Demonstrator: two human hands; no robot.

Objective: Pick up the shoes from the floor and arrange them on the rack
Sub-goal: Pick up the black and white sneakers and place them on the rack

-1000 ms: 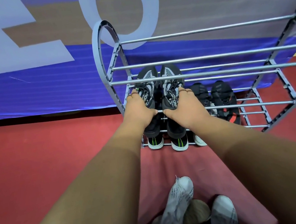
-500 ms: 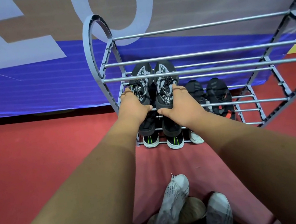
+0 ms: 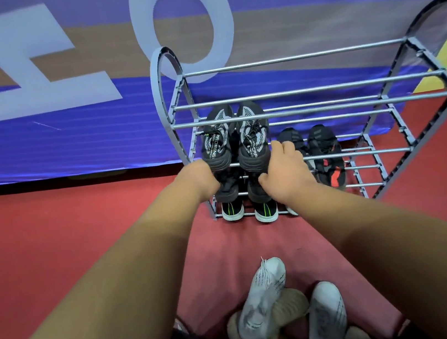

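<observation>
Both hands, left (image 3: 199, 180) and right (image 3: 286, 173), have eased back, loosely gripping the black patterned sneakers' (image 3: 237, 141) heels, now seated on the rack (image 3: 309, 110); white shoes (image 3: 265, 299) wait on the floor.

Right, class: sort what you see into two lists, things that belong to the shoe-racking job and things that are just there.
Part of the job:
- rack
- black-and-grey shoes, with the left hand and right hand at their heels
- black shoes on a lower shelf
- green-striped shoes on the bottom shelf
- white shoes on the floor
- beige shoe under them

Just there:
- banner
- red carpet
</observation>
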